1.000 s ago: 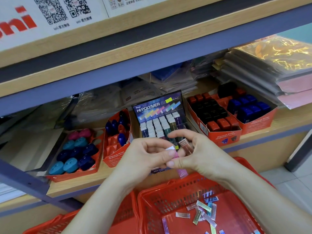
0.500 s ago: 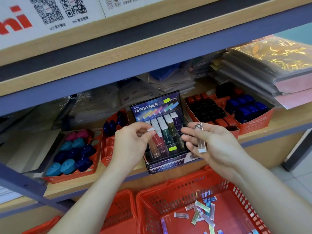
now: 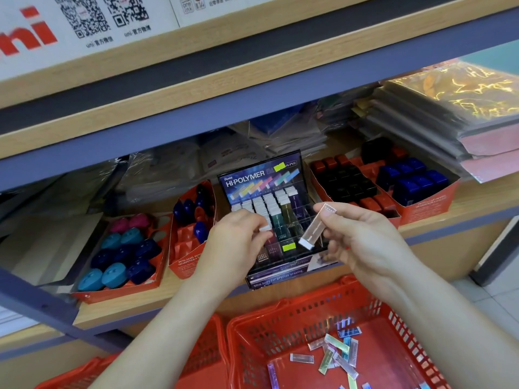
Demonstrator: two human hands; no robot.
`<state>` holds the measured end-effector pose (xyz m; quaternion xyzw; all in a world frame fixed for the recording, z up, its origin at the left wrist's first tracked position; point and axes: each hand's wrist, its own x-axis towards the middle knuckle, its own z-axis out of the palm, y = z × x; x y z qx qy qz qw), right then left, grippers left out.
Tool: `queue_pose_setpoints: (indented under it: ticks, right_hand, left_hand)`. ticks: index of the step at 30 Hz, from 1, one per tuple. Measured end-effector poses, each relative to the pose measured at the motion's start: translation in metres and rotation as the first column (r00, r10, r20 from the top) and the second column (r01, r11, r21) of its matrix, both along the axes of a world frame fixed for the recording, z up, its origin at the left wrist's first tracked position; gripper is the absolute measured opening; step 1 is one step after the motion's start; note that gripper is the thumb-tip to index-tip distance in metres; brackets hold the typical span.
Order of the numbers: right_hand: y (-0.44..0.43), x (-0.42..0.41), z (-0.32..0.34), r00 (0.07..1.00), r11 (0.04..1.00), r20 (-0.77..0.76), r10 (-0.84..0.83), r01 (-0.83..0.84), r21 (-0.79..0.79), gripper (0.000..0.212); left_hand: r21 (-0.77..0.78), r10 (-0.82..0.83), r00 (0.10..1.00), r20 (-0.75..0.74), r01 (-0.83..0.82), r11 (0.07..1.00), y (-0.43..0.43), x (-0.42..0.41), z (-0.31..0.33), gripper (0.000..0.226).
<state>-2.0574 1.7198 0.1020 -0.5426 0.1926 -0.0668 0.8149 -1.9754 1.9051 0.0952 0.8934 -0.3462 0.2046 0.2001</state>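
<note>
1. Although the left hand point(image 3: 236, 242) pinches a white-ended eraser point(image 3: 265, 228) between its thumb and curled fingertips, only that pale end shows. The rest is hidden behind the fingers, and I cannot tell whether it sits in a slot.
2. The right hand point(image 3: 365, 242) pinches a slim eraser point(image 3: 316, 227) near its upper end, between thumb and forefinger. The other fingers are curled loosely below.
3. That slim eraser hangs tilted, its lower end down and to the left of the fingertips, between the two hands. It is a long flat stick in a glossy, pinkish see-through sleeve with a white tip at the bottom. The sleeve's print is too small to read.
4. Just behind both sets of fingers stands the black display box point(image 3: 264, 175), headed "HI-POLYMER". Rows of white-topped erasers stand upright in it, and the left hand covers its lower left slots.
5. Below the right wrist, a red basket point(image 3: 252, 341) holds loose erasers point(image 3: 334, 357) in shimmering sleeves, and the bottom edge cuts some of them off. A second basket point(image 3: 207, 355) is largely hidden under the left forearm.
6. Left of the left fingers, orange trays point(image 3: 157, 279) hold teal, pink and blue pencil sharpeners point(image 3: 123, 256).
</note>
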Motion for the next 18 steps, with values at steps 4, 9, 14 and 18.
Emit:
queue_pose_setpoints:
  ticks: [4,9,14,18]
  right_hand:
    - [-0.001,0.0,0.0,1.0,0.999,0.016,-0.026,0.026,0.043,0.011]
    - [0.0,-0.002,0.002,0.999,0.995,0.014,-0.045,0.044,0.095,0.011]
    - [0.0,-0.003,0.004,0.999,0.995,0.004,-0.048,0.047,0.09,0.015]
    - [0.002,-0.005,0.006,1.0,0.998,-0.019,-0.009,0.01,0.065,0.016]
  left_hand:
    - [0.159,-0.063,0.989,0.132,0.041,0.986,0.0,0.004,-0.005,0.019]
    - [0.181,-0.056,0.988,0.144,0.029,0.983,0.001,0.003,-0.005,0.02]
    - [0.06,0.029,0.999,0.036,-0.031,0.998,0.0,0.0,-0.002,0.027]
    - [-0.305,0.005,0.948,-0.318,-0.107,0.946,-0.003,-0.02,0.013,0.027]
